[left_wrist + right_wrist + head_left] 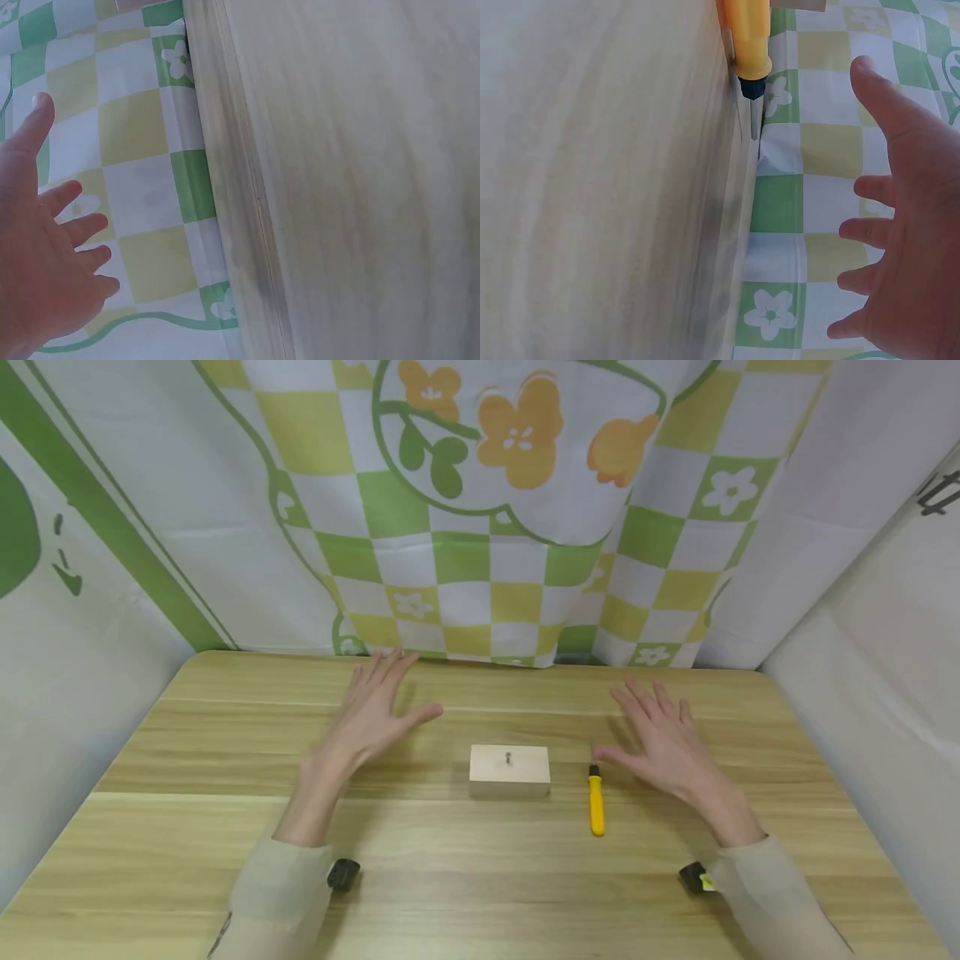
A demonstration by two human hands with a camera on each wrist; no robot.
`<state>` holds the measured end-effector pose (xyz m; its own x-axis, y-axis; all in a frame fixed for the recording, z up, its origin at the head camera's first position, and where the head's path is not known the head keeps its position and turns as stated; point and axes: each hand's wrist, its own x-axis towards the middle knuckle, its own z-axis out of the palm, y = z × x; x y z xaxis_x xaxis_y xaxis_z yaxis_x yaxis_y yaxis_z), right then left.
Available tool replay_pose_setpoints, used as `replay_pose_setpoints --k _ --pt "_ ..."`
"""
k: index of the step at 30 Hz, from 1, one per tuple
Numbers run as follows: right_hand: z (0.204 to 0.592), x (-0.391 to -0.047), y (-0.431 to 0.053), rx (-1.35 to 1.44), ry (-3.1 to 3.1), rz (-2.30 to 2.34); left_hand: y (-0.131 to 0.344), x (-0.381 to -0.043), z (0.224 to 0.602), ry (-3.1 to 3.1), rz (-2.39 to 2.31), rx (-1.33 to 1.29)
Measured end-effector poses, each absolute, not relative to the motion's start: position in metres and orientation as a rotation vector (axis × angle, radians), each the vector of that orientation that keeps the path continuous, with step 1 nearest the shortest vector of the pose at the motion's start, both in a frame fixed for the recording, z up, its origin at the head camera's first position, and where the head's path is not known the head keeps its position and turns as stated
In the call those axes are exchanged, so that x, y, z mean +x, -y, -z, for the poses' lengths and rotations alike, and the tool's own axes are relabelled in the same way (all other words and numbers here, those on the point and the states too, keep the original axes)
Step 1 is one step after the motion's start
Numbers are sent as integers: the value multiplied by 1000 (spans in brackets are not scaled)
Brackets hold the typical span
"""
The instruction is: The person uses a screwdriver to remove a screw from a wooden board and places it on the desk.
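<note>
Before you stretches a light wood-grain table (487,885), its streaks running from side to side and its far corners rounded. Directly on it, near the middle, you have a pale rectangular block (517,775); to its right, apart from it, lies a yellow-handled screwdriver (596,803), shaft pointing away from you.

from where i'm standing, both arms are slanting forward and inward, well apart. the left hand (375,706) is holding its fingers loosely spread and pointing ahead, with its thumb sticking out towards the right hand (667,739). that one is matching it, fingers fanned, thumb pointing inward. the backs of both are showing from above.
</note>
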<state>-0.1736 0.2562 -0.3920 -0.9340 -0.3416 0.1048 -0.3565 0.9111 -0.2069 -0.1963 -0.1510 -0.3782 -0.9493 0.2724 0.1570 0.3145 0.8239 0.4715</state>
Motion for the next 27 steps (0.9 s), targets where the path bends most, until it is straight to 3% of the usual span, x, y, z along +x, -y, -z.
replay_pose_setpoints --k 27 --pt "394 -157 -254 859 2812 -348 138 -177 373 2980 1062 -678"
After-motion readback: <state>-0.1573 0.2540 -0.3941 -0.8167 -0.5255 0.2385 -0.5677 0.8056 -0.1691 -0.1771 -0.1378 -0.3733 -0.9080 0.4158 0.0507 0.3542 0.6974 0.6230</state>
